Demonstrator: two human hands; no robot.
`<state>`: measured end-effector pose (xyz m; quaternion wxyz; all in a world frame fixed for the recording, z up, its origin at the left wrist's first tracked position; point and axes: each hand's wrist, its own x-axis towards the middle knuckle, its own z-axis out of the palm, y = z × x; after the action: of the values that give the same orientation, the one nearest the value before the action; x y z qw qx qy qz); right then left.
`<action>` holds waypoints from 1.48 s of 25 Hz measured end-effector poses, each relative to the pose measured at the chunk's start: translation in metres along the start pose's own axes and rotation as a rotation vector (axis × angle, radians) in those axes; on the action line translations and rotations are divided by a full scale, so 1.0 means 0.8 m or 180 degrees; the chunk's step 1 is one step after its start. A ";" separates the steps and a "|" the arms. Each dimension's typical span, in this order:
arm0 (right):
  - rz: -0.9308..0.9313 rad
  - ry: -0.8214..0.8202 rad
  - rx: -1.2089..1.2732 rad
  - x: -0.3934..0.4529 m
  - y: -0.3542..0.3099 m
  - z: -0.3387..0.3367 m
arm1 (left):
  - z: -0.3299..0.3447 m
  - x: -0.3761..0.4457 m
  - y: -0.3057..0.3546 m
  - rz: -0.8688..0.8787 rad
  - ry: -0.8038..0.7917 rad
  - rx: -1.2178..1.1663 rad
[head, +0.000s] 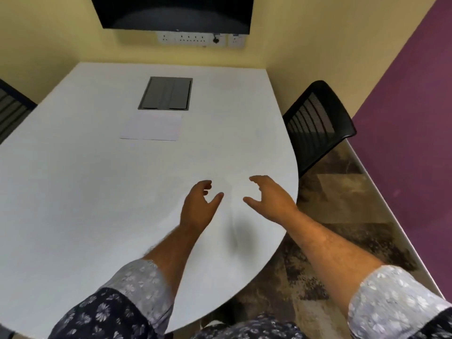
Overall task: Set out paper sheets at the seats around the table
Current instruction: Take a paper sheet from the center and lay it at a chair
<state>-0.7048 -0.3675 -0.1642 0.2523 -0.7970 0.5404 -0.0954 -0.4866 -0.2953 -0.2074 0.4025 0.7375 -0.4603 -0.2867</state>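
No readable text, labels or numbers anywhere.

— What am I wearing, from up here?
— I see a dark navy shirt with pale flowers, both sleeves (137,287) rolled so the lighter grey floral lining shows. Forearms bare and hairy.

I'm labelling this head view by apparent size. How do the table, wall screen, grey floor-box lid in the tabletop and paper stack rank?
1. Table, by far the largest.
2. Wall screen, cropped at the top.
3. Paper stack and grey lid look alike; I won't rank them.
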 end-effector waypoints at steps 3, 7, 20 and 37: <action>-0.0060 -0.0157 0.0133 0.066 -0.019 0.013 | -0.013 0.021 -0.018 -0.0349 0.0051 -0.0417; -0.0588 -0.0535 -0.0163 0.166 -0.049 0.029 | -0.019 0.042 -0.043 -0.0971 0.0353 -0.0847; -0.1487 -0.1301 0.0448 0.472 -0.068 0.083 | -0.004 0.250 -0.019 -0.1878 0.1708 -0.1287; -0.1079 -0.1136 0.1251 0.795 -0.038 0.202 | 0.079 0.550 -0.125 -0.2291 0.1400 -0.0582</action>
<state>-0.3585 -0.8890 -0.3640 0.4729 -0.8159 0.3182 -0.0974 -0.3107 -0.6910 -0.3489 0.4291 0.8559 -0.0497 -0.2844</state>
